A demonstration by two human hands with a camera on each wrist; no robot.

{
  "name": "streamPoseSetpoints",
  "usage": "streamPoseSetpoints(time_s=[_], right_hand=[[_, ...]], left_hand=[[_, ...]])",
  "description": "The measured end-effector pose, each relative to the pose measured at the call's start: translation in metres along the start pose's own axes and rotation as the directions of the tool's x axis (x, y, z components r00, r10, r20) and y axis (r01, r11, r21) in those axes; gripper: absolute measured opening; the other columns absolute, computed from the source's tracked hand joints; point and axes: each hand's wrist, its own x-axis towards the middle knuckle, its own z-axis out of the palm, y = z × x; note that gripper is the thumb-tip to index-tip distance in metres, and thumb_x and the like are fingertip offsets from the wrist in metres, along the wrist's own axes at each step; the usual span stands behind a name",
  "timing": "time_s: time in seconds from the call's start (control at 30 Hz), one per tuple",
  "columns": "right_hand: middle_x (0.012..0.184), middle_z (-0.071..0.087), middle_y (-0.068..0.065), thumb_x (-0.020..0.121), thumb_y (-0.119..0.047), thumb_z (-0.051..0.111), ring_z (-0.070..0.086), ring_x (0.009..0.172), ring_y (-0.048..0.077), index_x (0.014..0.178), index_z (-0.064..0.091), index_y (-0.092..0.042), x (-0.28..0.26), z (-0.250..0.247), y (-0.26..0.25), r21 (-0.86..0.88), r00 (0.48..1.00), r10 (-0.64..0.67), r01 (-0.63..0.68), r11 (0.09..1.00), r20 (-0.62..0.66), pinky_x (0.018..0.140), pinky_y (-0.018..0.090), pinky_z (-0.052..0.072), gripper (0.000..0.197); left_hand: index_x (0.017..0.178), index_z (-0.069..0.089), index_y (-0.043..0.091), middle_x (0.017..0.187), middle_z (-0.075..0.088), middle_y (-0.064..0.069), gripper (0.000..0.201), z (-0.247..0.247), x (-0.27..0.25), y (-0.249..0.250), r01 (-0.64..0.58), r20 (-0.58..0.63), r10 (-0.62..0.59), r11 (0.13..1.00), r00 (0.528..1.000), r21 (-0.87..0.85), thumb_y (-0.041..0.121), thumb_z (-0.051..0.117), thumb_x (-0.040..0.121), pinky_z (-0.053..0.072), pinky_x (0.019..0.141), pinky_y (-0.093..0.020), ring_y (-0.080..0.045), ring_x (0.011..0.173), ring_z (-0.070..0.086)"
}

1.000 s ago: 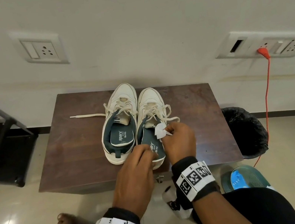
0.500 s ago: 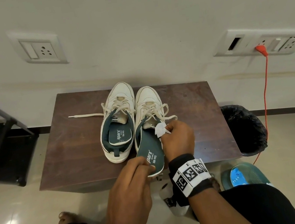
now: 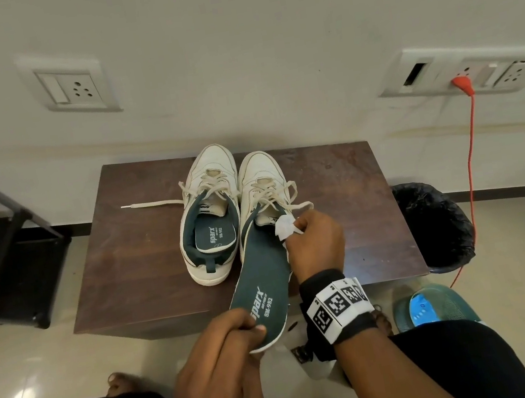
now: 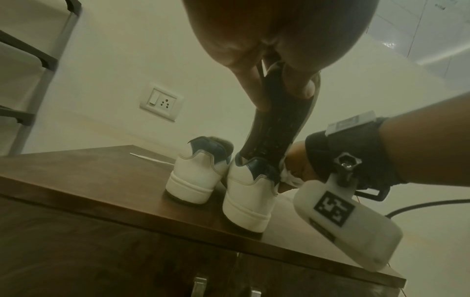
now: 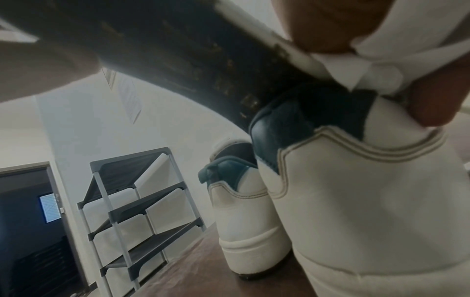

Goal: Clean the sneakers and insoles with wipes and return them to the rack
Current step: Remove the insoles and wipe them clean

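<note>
My left hand [image 3: 217, 352] pinches the insole [image 3: 263, 275], right hand [image 3: 314, 245] grips the wipe [image 3: 285, 228]; the toe end, caught in the right sneaker [image 3: 261, 181], may tip it.

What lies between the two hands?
The green insole, seen in the head view: the left hand grips its heel end, and the right hand, holding a wipe, is beside its upper part.
</note>
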Motion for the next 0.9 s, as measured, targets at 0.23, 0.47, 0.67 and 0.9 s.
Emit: streamPoseSetpoints(time_s=[0.23, 0.47, 0.67, 0.9], right_hand=[[0.069, 0.060, 0.003, 0.085, -0.021, 0.064, 0.053, 0.064, 0.018, 0.065, 0.056, -0.014, -0.009, -0.007, 0.000, 0.080, 1.000, 0.028, -0.028, 0.996, -0.001, 0.050, 0.023, 0.033, 0.022], [0.075, 0.060, 0.000, 0.083, -0.028, 0.060, 0.053, 0.068, 0.019, 0.077, 0.057, -0.016, -0.035, -0.017, -0.008, 0.094, 0.985, 0.155, -0.162, 0.982, 0.081, 0.055, 0.027, 0.035, 0.014], [0.060, 0.049, -0.003, 0.086, -0.030, 0.061, 0.043, 0.054, 0.012, 0.063, 0.049, -0.015, -0.039, -0.020, -0.012, 0.189, 0.984, 0.118, -0.143, 0.972, 0.136, 0.047, 0.025, 0.027, 0.030], [0.063, 0.056, 0.001, 0.079, -0.017, 0.069, 0.050, 0.061, 0.019, 0.073, 0.061, -0.009, -0.043, -0.029, -0.010, 0.281, 0.965, 0.208, -0.246, 0.928, 0.157, 0.050, 0.024, 0.034, 0.013]], left_hand=[[0.075, 0.068, 0.013, 0.100, 0.058, 0.012, 0.013, -0.006, -0.010, 0.016, 0.087, 0.044, -0.087, 0.996, 0.995, 0.008, 0.016, 0.056, 0.078, 0.036, 0.082, -0.005, -0.005, 0.084, 0.059], [0.086, 0.070, 0.021, 0.098, 0.062, 0.011, 0.030, -0.003, 0.003, 0.012, 0.505, 0.065, -0.521, 0.778, 0.851, -0.375, 0.044, 0.052, 0.089, 0.053, 0.072, -0.030, -0.009, 0.089, 0.063], [0.117, 0.063, 0.027, 0.107, 0.072, 0.009, 0.040, -0.009, 0.013, 0.011, 0.805, 0.380, -0.747, 0.341, 0.546, -0.486, 0.001, 0.063, 0.088, 0.054, 0.087, -0.035, -0.012, 0.098, 0.068], [0.110, 0.062, 0.023, 0.093, 0.075, 0.005, 0.045, -0.026, 0.002, 0.023, 0.818, 0.446, -0.720, 0.300, 0.532, -0.491, -0.013, 0.061, 0.083, 0.055, 0.075, -0.035, -0.015, 0.087, 0.072]])
